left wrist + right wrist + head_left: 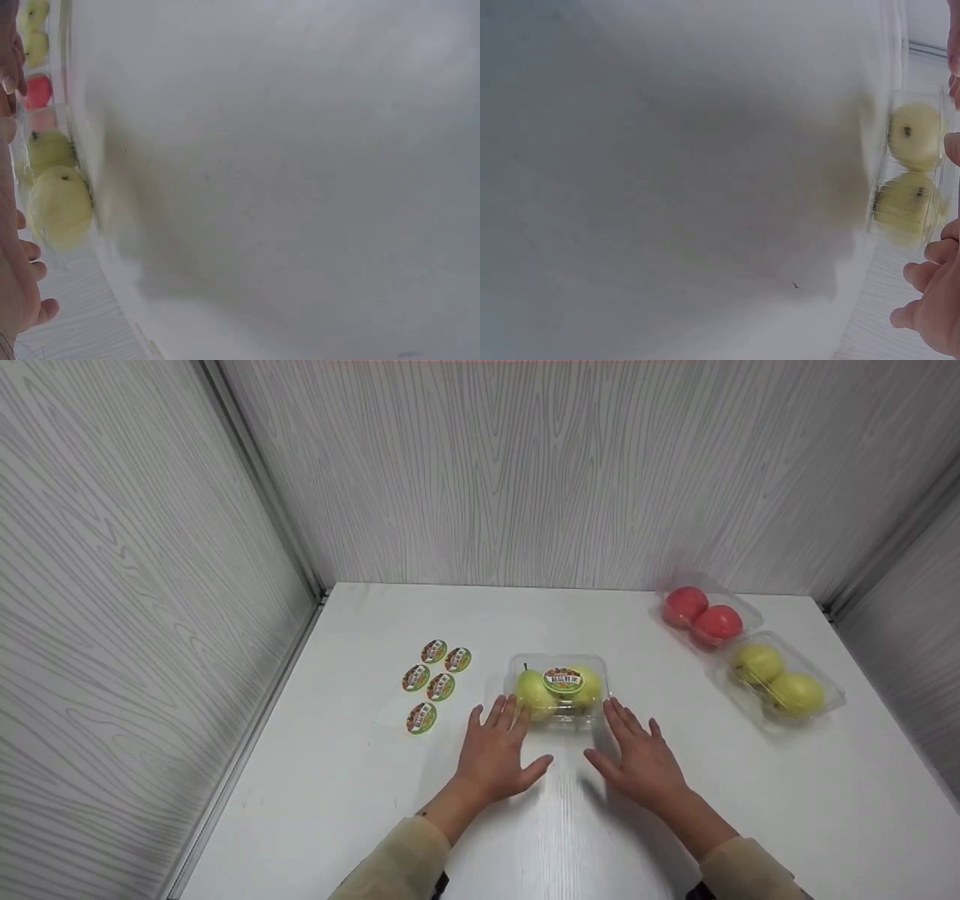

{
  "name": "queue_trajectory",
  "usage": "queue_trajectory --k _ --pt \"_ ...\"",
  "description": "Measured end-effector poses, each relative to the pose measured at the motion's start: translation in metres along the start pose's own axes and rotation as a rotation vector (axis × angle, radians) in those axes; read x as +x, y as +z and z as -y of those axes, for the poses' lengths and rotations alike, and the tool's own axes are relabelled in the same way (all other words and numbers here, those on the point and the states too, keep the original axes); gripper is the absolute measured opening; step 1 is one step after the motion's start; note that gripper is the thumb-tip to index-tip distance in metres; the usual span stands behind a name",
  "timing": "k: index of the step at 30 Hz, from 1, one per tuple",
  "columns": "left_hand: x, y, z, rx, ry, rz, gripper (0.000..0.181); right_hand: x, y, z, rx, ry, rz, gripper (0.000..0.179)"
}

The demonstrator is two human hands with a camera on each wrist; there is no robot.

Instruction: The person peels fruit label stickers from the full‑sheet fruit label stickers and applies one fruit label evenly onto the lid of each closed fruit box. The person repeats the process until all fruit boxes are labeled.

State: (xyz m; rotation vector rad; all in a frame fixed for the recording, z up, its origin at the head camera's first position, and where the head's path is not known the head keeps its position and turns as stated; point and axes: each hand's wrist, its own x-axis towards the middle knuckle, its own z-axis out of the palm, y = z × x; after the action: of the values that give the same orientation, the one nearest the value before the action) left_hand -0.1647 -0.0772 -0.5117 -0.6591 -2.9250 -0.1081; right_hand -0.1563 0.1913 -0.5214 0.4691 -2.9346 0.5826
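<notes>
A clear plastic fruit box [559,659] sits mid-table in the head view. Two yellow-green, pear-like fruits [534,690] lie inside, and an oval sticker [562,680] with a colourful fruit print is on the lid. My left hand [495,757] has its fingers straight and spread, fingertips right at the box's near left corner. At the near right corner is my right hand [641,761], fingers extended and thumb pointing inward. Both wrist views catch the fruits low behind the clear wall, such as the paler fruit [61,208] and a ribbed-looking one [906,208].
Several matching loose stickers [440,686] lie left of the box. Over to the right, a clear box with two red fruits [718,625] stands near the back wall [487,472], beside another with two yellow-green fruits [796,694]. Grey wood-grain panels enclose the white table [337,810].
</notes>
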Motion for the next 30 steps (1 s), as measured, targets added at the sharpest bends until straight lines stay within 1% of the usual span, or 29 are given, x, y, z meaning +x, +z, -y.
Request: queue_trajectory --k 5,13,22,30 --pt "0.002 0.000 0.001 -0.004 -0.001 -0.002 0.089 0.002 -0.002 0.002 -0.010 0.003 0.009 0.088" --pt "0.007 0.000 0.003 -0.004 -0.016 0.018 0.090 0.006 -0.004 0.003 -0.018 0.019 0.047 0.089" --pt "0.012 0.003 0.007 0.000 -0.030 0.008 0.089 0.011 -0.003 0.003 0.019 0.004 0.030 0.080" --pt "0.019 0.000 0.012 -0.007 -0.042 0.033 0.088 0.021 -0.004 0.005 0.027 -0.001 0.033 0.079"
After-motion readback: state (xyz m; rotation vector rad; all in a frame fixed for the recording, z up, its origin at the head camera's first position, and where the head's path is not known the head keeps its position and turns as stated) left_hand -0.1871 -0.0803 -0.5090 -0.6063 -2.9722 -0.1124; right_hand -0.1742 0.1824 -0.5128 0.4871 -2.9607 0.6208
